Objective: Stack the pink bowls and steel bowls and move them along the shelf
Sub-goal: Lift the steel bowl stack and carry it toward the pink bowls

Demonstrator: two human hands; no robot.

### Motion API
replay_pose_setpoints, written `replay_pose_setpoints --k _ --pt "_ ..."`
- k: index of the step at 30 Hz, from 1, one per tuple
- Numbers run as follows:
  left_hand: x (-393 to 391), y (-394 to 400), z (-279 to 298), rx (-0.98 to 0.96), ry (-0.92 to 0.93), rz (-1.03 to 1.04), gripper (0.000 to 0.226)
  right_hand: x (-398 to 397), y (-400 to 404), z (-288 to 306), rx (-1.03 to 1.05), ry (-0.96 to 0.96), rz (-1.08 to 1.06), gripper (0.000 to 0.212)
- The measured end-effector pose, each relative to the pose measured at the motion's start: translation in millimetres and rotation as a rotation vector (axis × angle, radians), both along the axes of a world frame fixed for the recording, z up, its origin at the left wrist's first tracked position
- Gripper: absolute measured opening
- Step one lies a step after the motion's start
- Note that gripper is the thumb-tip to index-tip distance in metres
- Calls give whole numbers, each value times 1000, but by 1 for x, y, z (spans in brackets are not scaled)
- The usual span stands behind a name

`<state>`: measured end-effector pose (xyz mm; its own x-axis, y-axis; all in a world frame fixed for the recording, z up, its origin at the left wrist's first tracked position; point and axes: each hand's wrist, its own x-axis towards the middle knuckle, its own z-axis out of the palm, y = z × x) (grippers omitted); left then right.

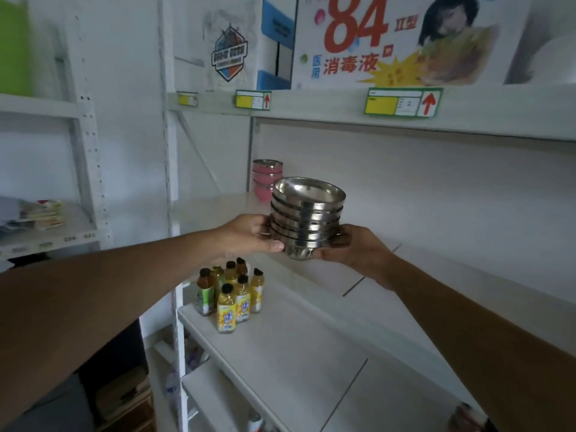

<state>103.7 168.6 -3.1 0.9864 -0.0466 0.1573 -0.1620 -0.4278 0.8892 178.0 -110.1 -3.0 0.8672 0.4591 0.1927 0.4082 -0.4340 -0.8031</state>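
A stack of several steel bowls [307, 218] is held in the air in front of the middle shelf [374, 263], nested upright. My left hand [249, 233] grips its left side and my right hand [352, 247] cups its base from the right. Behind it, at the far left end of the same shelf, stands a stack of pink bowls [266, 179], partly hidden by the steel stack.
Several yellow and green drink bottles [232, 296] stand at the left end of the lower shelf [296, 353]. Cardboard boxes [389, 42] fill the top shelf, with price tags [402, 102] on its edge. Another white rack [46, 226] stands to the left.
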Motion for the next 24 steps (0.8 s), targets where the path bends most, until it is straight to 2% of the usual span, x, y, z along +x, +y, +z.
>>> replay_pose_setpoints --k 7,12,17,24 --pt "8 68 -4 12 9 32 51 19 70 -1 -2 13 50 75" --pt "38 94 -5 -5 11 47 50 61 96 -2 -4 34 82 56" --pt "77 106 -1 9 53 85 47 113 115 -1 -4 46 118 65" --pt "135 120 -11 31 88 90 48 173 130 -18 -22 75 129 45"
